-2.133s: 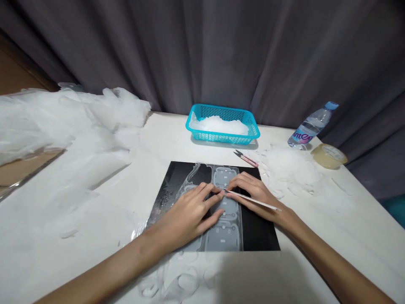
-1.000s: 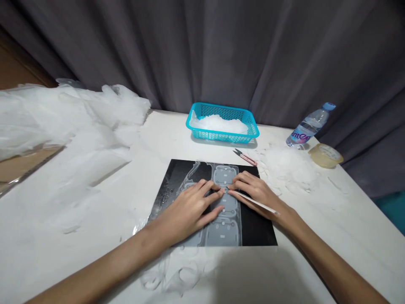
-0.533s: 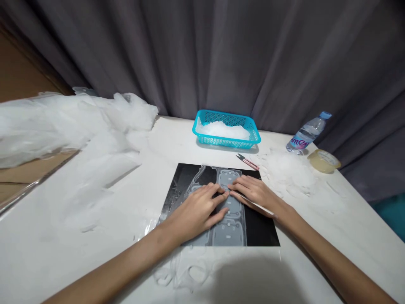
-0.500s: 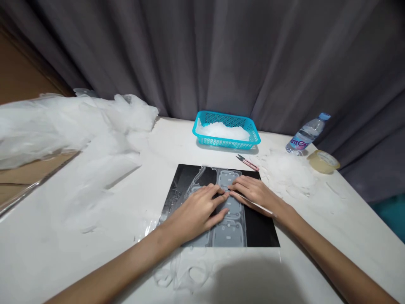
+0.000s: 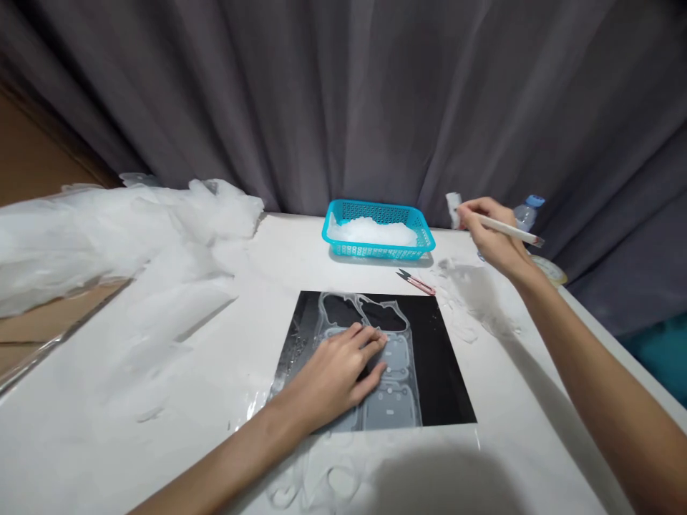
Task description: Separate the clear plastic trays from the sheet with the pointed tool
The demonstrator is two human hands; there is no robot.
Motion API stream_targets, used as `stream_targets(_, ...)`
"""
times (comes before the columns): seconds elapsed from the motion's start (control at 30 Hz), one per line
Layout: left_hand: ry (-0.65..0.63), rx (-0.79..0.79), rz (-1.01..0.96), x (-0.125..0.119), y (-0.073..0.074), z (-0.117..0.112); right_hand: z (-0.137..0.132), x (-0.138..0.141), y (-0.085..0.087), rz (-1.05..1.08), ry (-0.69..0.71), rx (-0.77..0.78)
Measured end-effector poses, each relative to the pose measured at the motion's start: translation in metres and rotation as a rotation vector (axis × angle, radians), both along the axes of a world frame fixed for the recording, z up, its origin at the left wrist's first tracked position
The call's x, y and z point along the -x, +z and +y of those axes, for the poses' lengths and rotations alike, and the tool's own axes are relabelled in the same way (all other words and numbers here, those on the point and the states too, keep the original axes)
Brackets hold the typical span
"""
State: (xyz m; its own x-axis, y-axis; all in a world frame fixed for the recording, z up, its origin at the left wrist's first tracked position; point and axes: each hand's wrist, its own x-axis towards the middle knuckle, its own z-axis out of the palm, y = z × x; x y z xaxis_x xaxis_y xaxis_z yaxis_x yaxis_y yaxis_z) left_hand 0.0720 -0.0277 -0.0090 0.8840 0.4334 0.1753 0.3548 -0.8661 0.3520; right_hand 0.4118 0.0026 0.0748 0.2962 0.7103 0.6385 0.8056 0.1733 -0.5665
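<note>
My left hand [image 5: 343, 368] lies with fingers spread on a translucent sheet [image 5: 391, 406] of rounded, die-cut panels. Under that sheet is a black mat [image 5: 445, 379]. Raised above the far right of the table, my right hand [image 5: 494, 225] is closed around a slim white pen-like tool [image 5: 515, 230]. A small whitish translucent piece [image 5: 454, 207] shows at its fingertips. At the sheet's top, an empty outline frame [image 5: 400, 311] is left with black showing through. A pair of pink-handled thread snips [image 5: 417, 282] rests just beyond the mat.
A turquoise basket [image 5: 378, 250] holding white translucent pieces stands at the back. A large heap of clear plastic film [image 5: 177, 214] covers the left. A water bottle [image 5: 527, 214] and tape roll [image 5: 550, 270] are partly behind my right hand. Plastic scraps [image 5: 456, 315] lie at right.
My right hand has lifted from the sheet up and to the right, with the tool and a small piece. The sheet's top panel is gone from its outline. My left hand stays put.
</note>
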Motion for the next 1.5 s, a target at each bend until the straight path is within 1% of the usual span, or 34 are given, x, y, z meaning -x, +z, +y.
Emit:
stream_targets(0.07, 0.067, 0.171, -0.078, 0.002, 0.001, 0.003, -0.023, 0.019, 0.001, 0.078, 0.211, 0.17)
stream_targets(0.17, 0.207, 0.461, -0.333, 0.001, -0.001, 0.006, -0.058, 0.059, -0.012, 0.269, 0.487, 0.353)
stream_targets(0.2, 0.214, 0.56, -0.417, 0.0, -0.001, 0.007, -0.067, 0.07, -0.018, 0.323, 0.58, 0.421)
stream_targets(0.23, 0.191, 0.668, -0.482, -0.002, -0.002, 0.007, -0.075, 0.08, -0.025, 0.375, 0.647, 0.485)
stream_targets(0.27, 0.152, 0.788, -0.516, -0.003, -0.002, 0.007, -0.081, 0.088, -0.031, 0.424, 0.692, 0.54)
stream_targets(0.33, 0.078, 1.026, -0.521, -0.005, -0.002, 0.006, -0.088, 0.096, -0.044, 0.547, 0.732, 0.597)
stream_targets(0.4, 0.063, 1.168, -0.505, -0.007, 0.0, 0.005, -0.093, 0.096, -0.056, 0.692, 0.742, 0.594)
stream_targets(0.43, 0.075, 1.191, -0.503, -0.007, 0.001, 0.005, -0.094, 0.094, -0.06, 0.765, 0.741, 0.581)
stream_targets(0.5, 0.097, 1.187, -0.506, -0.006, 0.003, 0.006, -0.097, 0.086, -0.066, 0.877, 0.725, 0.554)
stream_targets(0.63, 0.114, 1.167, -0.508, -0.004, 0.006, 0.009, -0.099, 0.072, -0.067, 0.974, 0.646, 0.486)
stream_targets(0.7, 0.117, 1.158, -0.514, -0.004, 0.007, 0.011, -0.1, 0.07, -0.066, 0.97, 0.614, 0.467)
stream_targets(0.8, 0.131, 1.141, -0.501, -0.004, 0.008, 0.013, -0.1, 0.073, -0.066, 0.9, 0.563, 0.477)
stream_targets(0.9, 0.145, 1.127, -0.485, -0.005, 0.009, 0.013, -0.101, 0.082, -0.068, 0.802, 0.519, 0.519)
stream_targets(1.03, 0.154, 1.153, -0.482, -0.006, 0.01, 0.012, -0.104, 0.099, -0.071, 0.73, 0.537, 0.527)
stream_targets(1.2, 0.144, 1.223, -0.501, -0.005, 0.008, 0.011, -0.108, 0.115, -0.076, 0.755, 0.539, 0.478)
stream_targets(1.3, 0.175, 1.26, -0.538, -0.005, 0.005, 0.012, -0.107, 0.117, -0.077, 0.773, 0.534, 0.468)
stream_targets(1.4, 0.196, 1.245, -0.555, -0.006, 0.003, 0.013, -0.106, 0.116, -0.08, 0.784, 0.539, 0.475)
stream_targets(1.5, 0.188, 1.232, -0.566, -0.006, 0.003, 0.013, -0.104, 0.115, -0.084, 0.795, 0.55, 0.485)
